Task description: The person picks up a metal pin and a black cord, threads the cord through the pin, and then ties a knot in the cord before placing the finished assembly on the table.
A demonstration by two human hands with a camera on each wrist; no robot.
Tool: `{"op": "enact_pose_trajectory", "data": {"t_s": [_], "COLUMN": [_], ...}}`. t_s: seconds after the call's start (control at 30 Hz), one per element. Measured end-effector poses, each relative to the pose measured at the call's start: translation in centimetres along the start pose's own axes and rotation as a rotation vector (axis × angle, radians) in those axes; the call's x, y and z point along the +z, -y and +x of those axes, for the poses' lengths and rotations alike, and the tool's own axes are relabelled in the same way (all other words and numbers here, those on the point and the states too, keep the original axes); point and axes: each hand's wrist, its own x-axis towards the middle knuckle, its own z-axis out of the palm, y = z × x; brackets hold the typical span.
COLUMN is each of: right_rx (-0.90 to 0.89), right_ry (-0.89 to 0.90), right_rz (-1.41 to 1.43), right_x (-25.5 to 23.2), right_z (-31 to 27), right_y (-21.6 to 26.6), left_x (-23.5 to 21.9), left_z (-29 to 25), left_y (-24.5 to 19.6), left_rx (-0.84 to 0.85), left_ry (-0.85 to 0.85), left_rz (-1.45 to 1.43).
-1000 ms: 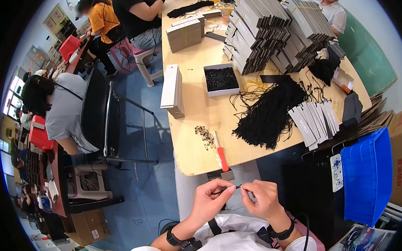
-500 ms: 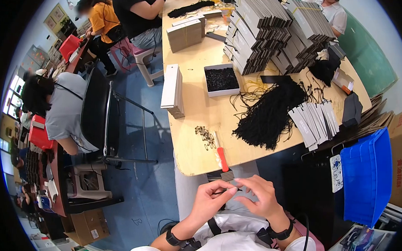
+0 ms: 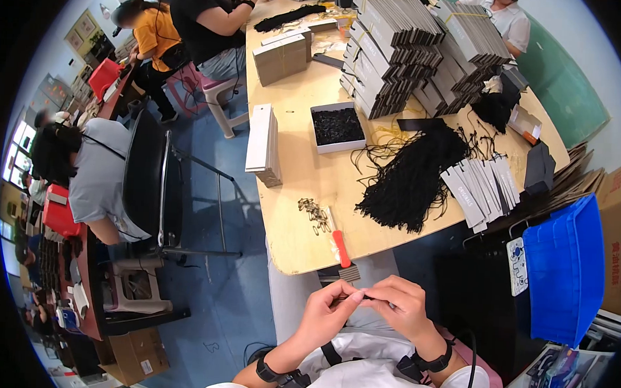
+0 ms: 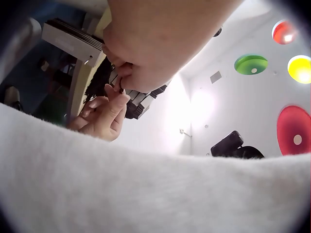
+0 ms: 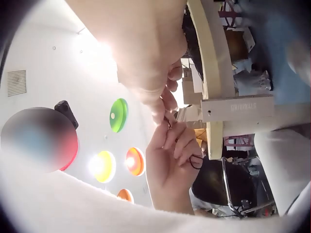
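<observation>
Both hands meet over the lap, in front of the table edge. The left hand (image 3: 326, 310) pinches a thin black cord (image 5: 196, 162), whose loop hangs by its curled fingers in the right wrist view. Thumb and fingers of the right hand (image 3: 404, 310) pinch at the cord's other end, fingertips right against the left hand's. Most of the cord is hidden by the fingers. Just beyond the hands, a stack of grey card tags (image 3: 349, 273) stands at the table edge; the right wrist view shows one tag's printed face (image 5: 238, 109).
On the table (image 3: 291, 245) lie a red-handled tool (image 3: 341, 248), small metal pieces (image 3: 313, 215), a box of black bits (image 3: 337, 128), a heap of black cords (image 3: 415, 178), loose tags (image 3: 480, 191) and tall tag stacks (image 3: 393, 52). A blue bin (image 3: 567, 271) stands right.
Half a second ago the right hand had let go, its fingers spread; now it is back pinching against the left fingertips. The left hand keeps its pinch. The head view has shifted slightly.
</observation>
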Motion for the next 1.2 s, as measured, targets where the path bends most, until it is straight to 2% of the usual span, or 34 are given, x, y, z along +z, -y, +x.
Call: {"op": "enact_pose_trajectory", "data": {"t_s": [0.17,0.23,0.37,0.43,0.47,0.53,0.77,0.87,0.93,1.07,1.13,1.2], "right_rx": [0.011,0.135,0.178,0.217,0.218,0.277,0.320,0.297,0.203,0.127,0.075,0.075], "right_ry": [-0.002,0.035,0.059,0.077,0.078,0.059,0.038,0.028,0.066,0.070,0.070,0.067], "right_rz": [0.020,0.067,0.134,0.172,0.171,0.249,0.294,0.291,0.136,0.064,0.054,0.062], "right_x": [0.0,-0.3,-0.5,-0.3,-0.2,0.2,0.8,0.8,0.3,-0.2,-0.2,-0.2], "right_z": [0.1,0.2,0.3,-0.1,-0.2,-0.5,-0.7,-0.7,-0.6,-0.3,-0.3,-0.3], "right_y": [0.2,0.7,0.9,0.5,0.4,0.2,0.2,0.0,0.0,0.5,0.6,0.7], "left_x": [-0.5,-0.5,-0.6,-0.7,-0.6,-0.3,-0.3,-0.4,-0.6,-0.7,-0.6,-0.8], "left_z": [-0.3,-0.3,-0.1,-0.1,-0.1,-0.3,-0.5,-0.4,-0.5,-0.4,-0.4,-0.5], "left_y": [-0.6,-0.6,-1.0,-1.0,-1.1,-1.3,-1.3,-1.0,-1.0,-0.7,-0.2,0.2], "left_rx": [-0.018,0.210,0.311,0.420,0.420,0.310,0.278,0.329,0.319,0.328,0.288,0.239], "left_ry": [0.005,-0.096,-0.114,-0.116,-0.115,-0.131,-0.134,-0.171,-0.165,-0.148,-0.087,-0.055], "left_rz": [0.108,0.346,0.420,0.520,0.519,0.447,0.475,0.447,0.503,0.470,0.259,0.199]}}
